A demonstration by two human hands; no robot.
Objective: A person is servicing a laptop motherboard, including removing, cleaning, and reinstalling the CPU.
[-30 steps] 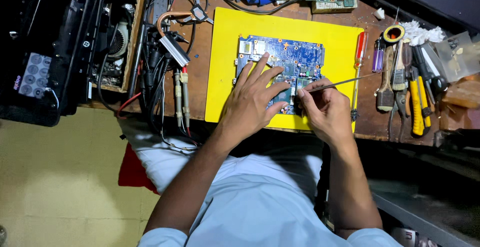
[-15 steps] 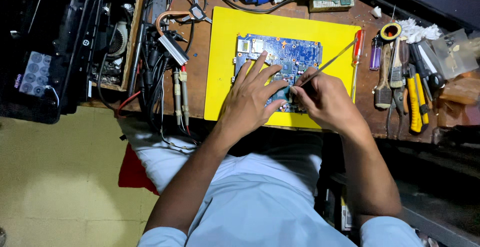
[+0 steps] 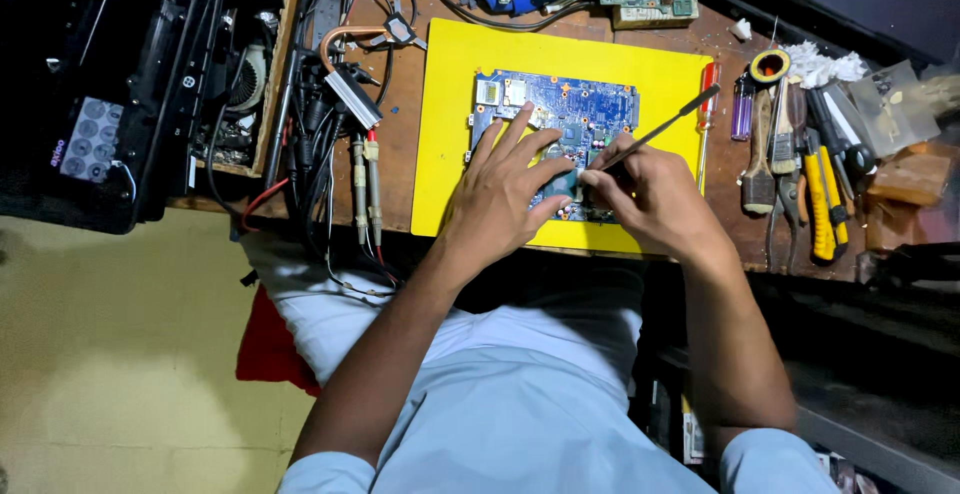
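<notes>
Cluttered wooden bench [image 3: 400, 144], yellow mat [image 3: 450, 134]: my left hand [image 3: 500, 194] lies splayed, steadying blue circuit board [image 3: 570, 114]; right hand [image 3: 650, 199] pinches thin probe [image 3: 655, 132], mid-probing; next move needs a steady tip, I'd judge.

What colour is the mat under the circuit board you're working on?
Bright yellow. The mat lies under the blue circuit board, clearest in the head view.

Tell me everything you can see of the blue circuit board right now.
The blue circuit board lies flat on the yellow mat, roughly rectangular, dotted with small components and a pale connector at its upper left corner. The left hand rests spread on it; the right hand holds a thin tool angled to its lower middle. Its near edge is hidden.
</notes>
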